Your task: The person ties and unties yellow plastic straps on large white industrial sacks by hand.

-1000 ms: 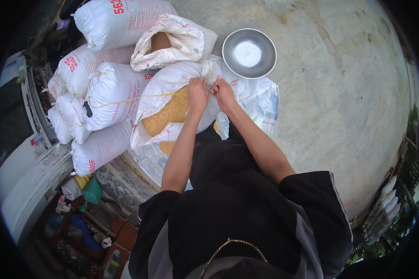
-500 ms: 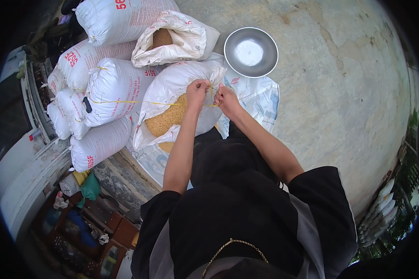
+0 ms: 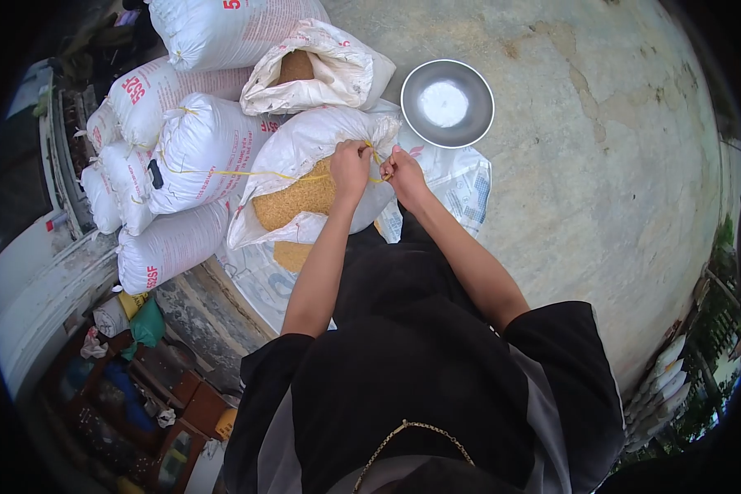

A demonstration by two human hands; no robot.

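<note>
Left arm and right arm stretch forward, left hand and right hand close together, fingers curled.

Red "552F" on one stacked white sack. "552SF" on the lowest sack. Top sack: I get a red "5", cut by the frame edge. Finer red print on the tied middle sack too small for me.

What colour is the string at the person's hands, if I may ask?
The string is yellow, best seen in the head view.
</note>
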